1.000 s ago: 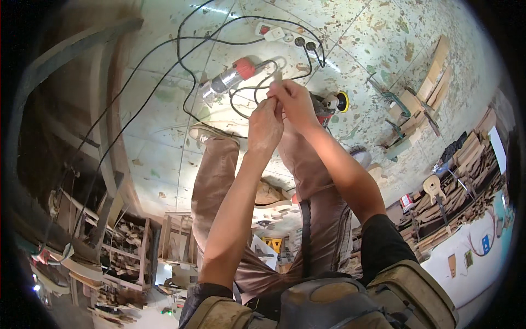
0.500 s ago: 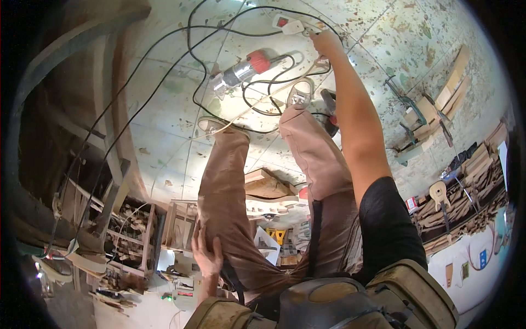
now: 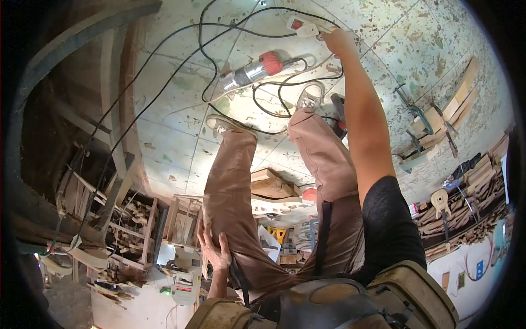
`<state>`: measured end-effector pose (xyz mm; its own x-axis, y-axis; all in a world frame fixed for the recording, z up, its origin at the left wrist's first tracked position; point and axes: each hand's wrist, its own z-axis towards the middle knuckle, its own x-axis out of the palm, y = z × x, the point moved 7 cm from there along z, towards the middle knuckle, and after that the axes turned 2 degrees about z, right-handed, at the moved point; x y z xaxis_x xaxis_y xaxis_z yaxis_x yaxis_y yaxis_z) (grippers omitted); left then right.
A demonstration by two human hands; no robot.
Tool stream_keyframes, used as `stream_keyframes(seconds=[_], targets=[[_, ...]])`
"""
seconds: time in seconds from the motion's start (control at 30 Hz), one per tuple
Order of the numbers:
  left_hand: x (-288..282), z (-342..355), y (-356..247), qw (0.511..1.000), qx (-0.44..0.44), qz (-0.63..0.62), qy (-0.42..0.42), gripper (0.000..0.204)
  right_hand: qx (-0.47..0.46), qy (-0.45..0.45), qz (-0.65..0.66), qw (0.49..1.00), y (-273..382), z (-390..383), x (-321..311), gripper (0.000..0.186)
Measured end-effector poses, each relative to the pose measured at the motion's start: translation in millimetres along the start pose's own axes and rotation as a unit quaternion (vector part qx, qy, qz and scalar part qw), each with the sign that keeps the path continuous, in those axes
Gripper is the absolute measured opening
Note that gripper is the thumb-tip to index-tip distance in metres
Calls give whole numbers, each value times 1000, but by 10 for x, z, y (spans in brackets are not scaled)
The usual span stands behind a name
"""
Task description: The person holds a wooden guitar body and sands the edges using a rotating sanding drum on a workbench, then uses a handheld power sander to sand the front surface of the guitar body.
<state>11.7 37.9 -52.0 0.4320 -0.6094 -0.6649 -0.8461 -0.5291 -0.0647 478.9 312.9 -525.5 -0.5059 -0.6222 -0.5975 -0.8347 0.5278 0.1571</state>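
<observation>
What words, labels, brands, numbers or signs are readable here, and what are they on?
No text is readable.
White plastic power strip with red switch: any marks too small.
Silver-and-red cylindrical power tool: no legible lettering.
Small red-and-white package: too small and blurred.

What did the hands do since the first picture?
The right hand parted from the left hand and reached forward to the white power strip. The left hand came back to the left thigh. A pale cord now stretches across the floor. What the right hand's grip holds is hard to see. The silver-and-red power tool stayed lying there.
</observation>
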Motion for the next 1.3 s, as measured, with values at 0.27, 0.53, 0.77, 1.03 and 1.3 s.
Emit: stream_keyframes(seconds=[0.27,0.53,0.77,1.03,1.3], targets=[[-15,-5,99,1000,-2,14,-2,50,-55,-60,-140,987,462,-265,25,33],[-60,76,9,1000,-4,22,-2,49,-69,-81,-65,992,327,-204,70,28],[-33,-116,7,999,-9,35,38,53,-35,-208,96,973,367,-1569,-411,51],[44,-651,-271,992,117,10,50,54,-228,-49,-76,969,-1501,-3213,117,41],[-634,-1133,-260,943,245,-200,102,54,-163,55,31,985,-1075,-4765,-862,31]])
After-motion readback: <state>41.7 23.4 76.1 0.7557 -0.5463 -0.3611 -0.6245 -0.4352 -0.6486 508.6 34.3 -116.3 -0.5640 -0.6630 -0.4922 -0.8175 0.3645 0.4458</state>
